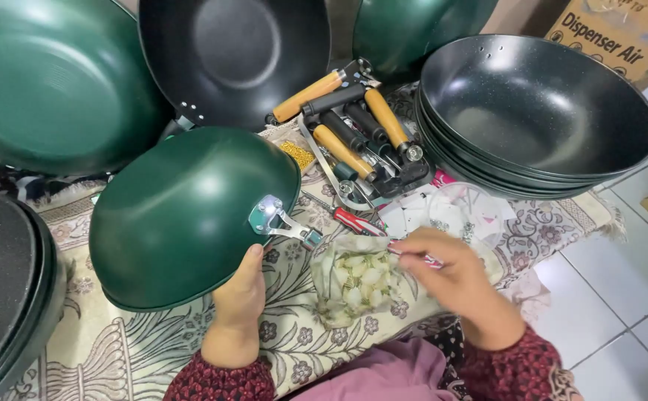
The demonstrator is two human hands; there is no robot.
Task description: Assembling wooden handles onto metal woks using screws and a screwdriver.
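left hand (pixel 241 301) grips rim of upturned green wok (pixel 190 215) | right hand (pixel 450 271) pinches into clear bag of small parts (pixel 355 278)

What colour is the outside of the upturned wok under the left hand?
Dark green, seen in the head view: wok, left hand.

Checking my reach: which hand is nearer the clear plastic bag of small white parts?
Right hand touches the clear plastic bag of small white parts; left hand holds the upturned green wok beside it.

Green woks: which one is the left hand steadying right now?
The upturned green wok in the middle foreground, under the left hand. Only it shows a bare metal handle bracket.
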